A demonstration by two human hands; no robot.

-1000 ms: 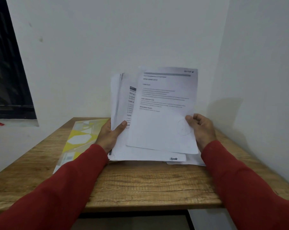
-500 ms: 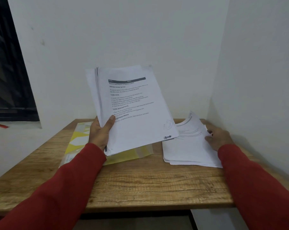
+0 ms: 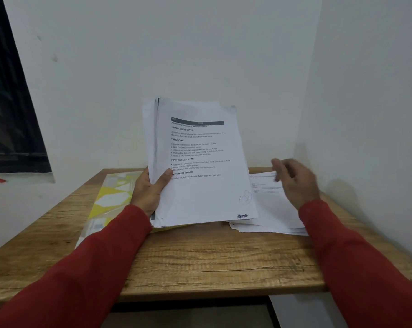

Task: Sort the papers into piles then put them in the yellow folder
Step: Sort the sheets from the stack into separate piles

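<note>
Papers point(image 3: 200, 162) stand up in the left hand point(image 3: 150, 190), which grips the stack at its left edge, thumb on the front page and fingers curled behind. The right hand point(image 3: 295, 181) is blurry above a second pile point(image 3: 271, 209) lying flat on the tabletop point(image 3: 200, 256); its fingers look loose and hold nothing. The yellow folder point(image 3: 110, 197) lies flat on the tabletop, left of the pile, partly behind the held stack.

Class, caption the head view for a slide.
Left hand holds a paper stack; right hand hovers over a pile.
</note>
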